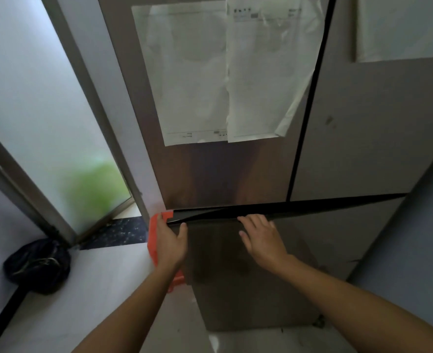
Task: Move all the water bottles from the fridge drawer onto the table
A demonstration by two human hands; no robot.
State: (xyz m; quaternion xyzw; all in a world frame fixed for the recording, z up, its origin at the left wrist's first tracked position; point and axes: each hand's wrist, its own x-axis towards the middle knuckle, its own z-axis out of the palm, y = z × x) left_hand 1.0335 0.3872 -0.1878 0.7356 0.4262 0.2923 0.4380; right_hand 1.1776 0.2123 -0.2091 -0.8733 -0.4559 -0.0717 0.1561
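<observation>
The grey fridge drawer front [235,276] fills the lower middle, below the upper fridge doors. A dark gap [235,212] runs along the drawer's top edge and is a little wider at the left. My left hand [171,242] holds the drawer's top left corner, fingers over the edge and thumb on the front. My right hand [261,238] lies further right, its fingers hooked over the same top edge. No water bottles and no table are in view; the drawer's inside is hidden.
Two paper sheets [223,72] hang on the left upper fridge door. An orange object [153,240] stands against the drawer's left side. A dark bag [37,266] lies on the floor at the left, below a frosted glass door [45,110].
</observation>
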